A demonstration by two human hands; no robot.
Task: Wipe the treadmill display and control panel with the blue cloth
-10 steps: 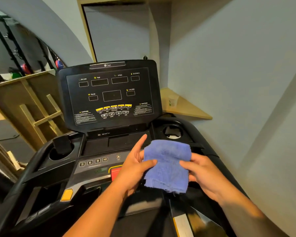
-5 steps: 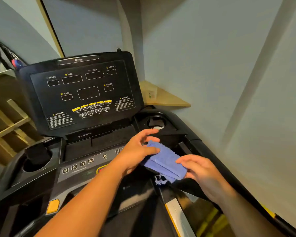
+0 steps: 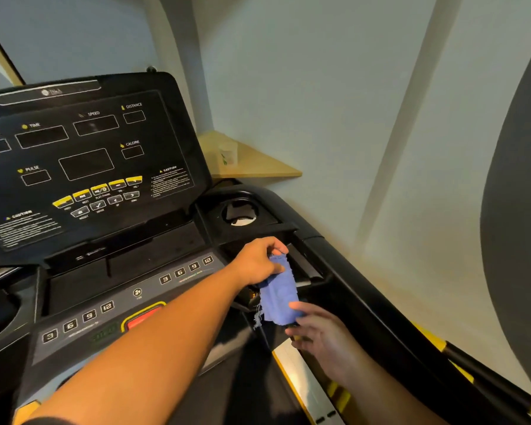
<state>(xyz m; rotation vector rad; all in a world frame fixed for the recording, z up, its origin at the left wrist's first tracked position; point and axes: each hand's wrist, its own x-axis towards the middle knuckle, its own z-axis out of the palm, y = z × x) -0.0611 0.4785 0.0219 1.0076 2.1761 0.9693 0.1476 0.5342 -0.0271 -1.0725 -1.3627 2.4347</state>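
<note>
The blue cloth [image 3: 279,294] hangs folded and narrow over the right side of the treadmill console. My left hand [image 3: 258,260] pinches its top edge. My right hand [image 3: 319,332] touches its lower end with the fingertips, below and to the right of the left hand. The black display [image 3: 83,167] stands tilted at upper left, with dark readout windows and yellow buttons. Below it lies the grey control panel [image 3: 129,305] with number keys and a red stop button [image 3: 141,319]. Neither hand touches display or panel.
A cup holder [image 3: 241,213] sits right of the display, with the black side handrail [image 3: 350,289] running toward me. A wooden corner shelf [image 3: 258,164] holds a small clear cup [image 3: 229,154]. The pale wall is close on the right.
The view has swung to the right. The cloth went from a broad folded pad held flat between both hands to a narrow strip hanging from my left hand, with my right hand lower.
</note>
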